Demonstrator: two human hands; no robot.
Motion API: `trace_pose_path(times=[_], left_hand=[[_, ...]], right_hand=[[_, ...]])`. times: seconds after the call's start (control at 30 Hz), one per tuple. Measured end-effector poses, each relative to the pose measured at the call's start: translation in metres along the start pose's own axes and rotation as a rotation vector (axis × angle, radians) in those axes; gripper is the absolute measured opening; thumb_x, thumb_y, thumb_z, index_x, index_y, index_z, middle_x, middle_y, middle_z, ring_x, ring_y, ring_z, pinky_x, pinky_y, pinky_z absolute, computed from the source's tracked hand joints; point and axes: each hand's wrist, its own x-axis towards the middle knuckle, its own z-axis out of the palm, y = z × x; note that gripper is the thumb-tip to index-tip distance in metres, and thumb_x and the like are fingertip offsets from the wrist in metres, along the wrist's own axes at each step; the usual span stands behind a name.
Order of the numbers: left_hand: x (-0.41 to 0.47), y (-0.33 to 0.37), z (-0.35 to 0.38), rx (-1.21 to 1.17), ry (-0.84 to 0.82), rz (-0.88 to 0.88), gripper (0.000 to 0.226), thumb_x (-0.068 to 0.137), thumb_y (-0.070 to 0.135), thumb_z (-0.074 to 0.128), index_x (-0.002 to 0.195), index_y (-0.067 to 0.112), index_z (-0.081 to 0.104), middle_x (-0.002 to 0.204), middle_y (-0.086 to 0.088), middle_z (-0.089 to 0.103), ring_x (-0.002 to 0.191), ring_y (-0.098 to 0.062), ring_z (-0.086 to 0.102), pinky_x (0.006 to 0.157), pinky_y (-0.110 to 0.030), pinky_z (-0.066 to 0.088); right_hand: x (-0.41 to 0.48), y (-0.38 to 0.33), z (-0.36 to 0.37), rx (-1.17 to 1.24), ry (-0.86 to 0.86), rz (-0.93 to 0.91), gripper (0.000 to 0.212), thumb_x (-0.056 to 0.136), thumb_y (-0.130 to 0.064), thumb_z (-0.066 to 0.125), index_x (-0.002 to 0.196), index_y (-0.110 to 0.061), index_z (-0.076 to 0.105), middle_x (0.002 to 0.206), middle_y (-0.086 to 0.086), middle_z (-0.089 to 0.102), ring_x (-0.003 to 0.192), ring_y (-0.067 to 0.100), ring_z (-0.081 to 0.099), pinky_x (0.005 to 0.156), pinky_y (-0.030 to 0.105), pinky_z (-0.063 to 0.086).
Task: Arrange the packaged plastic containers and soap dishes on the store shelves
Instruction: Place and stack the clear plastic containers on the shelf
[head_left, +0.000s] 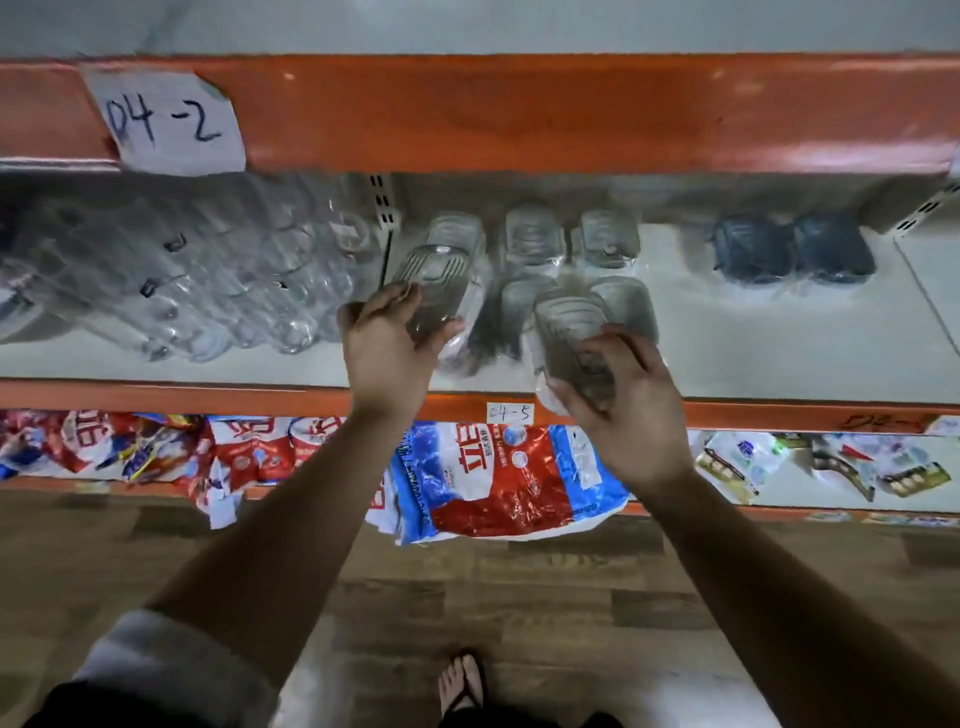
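Two clear plastic soap dishes, each sealed in thin transparent film, are held just above the front of a white middle shelf (753, 353). The first dish (439, 283) is in the left hand (387, 343), with fingers and thumb curled round its near end. The second dish (569, 325) is in the right hand (621, 410), whose fingers wrap over its near edge, with some loose film showing below them.

These dishes look very light and fairly stiff, though thin enough that a hard squeeze might crack them. The film is probably slippery. The safest hold is likely across the rigid body, thumb on one long side and fingers on the other, rather than by the slack wrapper.

Behind the hands, more wrapped clear dishes (532, 236) lie in loose rows on the same shelf. A pair of blue dishes (789, 249) lies well to the right. To the left is a crowd of clear bottles (208, 291). An orange beam (519, 114) crosses above, carrying a paper label (166, 119) handwritten "D4-2". A smaller label (510, 413) is stuck to the shelf's front edge. On the shelf below lie red, white and blue bags (493, 478). Lower still are a wood-patterned floor (571, 597) and a sandalled foot (462, 680).
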Motion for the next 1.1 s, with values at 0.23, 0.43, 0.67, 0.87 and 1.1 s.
trace_pose_path(times=[0.23,0.43,0.67,0.87,1.1], left_hand=[[0.081,-0.016,0.053,0.059,-0.015,0.011,0.070,0.077,0.065,0.065,0.125,0.014,0.065,0.131,-0.002,0.061,0.124,-0.022,0.051,0.108,-0.033,0.032],[0.118,-0.009,0.076,0.174,0.037,-0.044,0.064,0.079,0.062,0.064,0.118,0.012,0.067,0.121,-0.016,0.060,0.113,-0.032,0.052,0.107,-0.043,0.031],[0.106,-0.008,0.092,0.221,-0.180,0.001,0.073,0.095,0.066,0.027,0.146,0.015,0.041,0.149,-0.013,0.034,0.134,-0.041,0.028,0.111,-0.045,0.026],[0.036,-0.031,0.073,0.071,-0.024,0.308,0.043,0.097,0.029,0.046,0.128,0.002,0.059,0.128,-0.015,0.059,0.120,-0.037,0.049,0.104,-0.042,0.038],[0.001,-0.049,0.083,0.053,0.022,0.352,0.026,0.092,0.013,0.055,0.111,0.004,0.070,0.111,-0.011,0.068,0.102,-0.034,0.060,0.092,-0.041,0.048]], right_hand=[[0.015,0.016,0.045,0.000,0.120,0.039,0.042,0.083,-0.037,0.073,0.110,-0.006,0.066,0.126,0.011,0.057,0.108,0.030,0.061,0.083,0.041,0.054],[0.008,0.025,0.067,0.036,0.155,0.000,0.039,0.084,-0.035,0.074,0.106,-0.003,0.068,0.123,0.014,0.057,0.105,0.035,0.061,0.083,0.048,0.053],[0.009,0.028,0.071,-0.006,0.174,-0.027,0.048,0.083,-0.046,0.067,0.106,-0.004,0.069,0.123,0.016,0.058,0.110,0.036,0.058,0.088,0.048,0.051],[0.026,0.027,0.077,0.023,0.183,0.022,0.045,0.084,-0.046,0.066,0.106,-0.007,0.066,0.122,0.013,0.055,0.110,0.032,0.057,0.092,0.049,0.050],[0.078,0.034,0.085,-0.046,0.233,-0.020,0.042,0.085,-0.040,0.071,0.102,-0.002,0.064,0.114,0.018,0.056,0.103,0.034,0.056,0.090,0.044,0.048]])
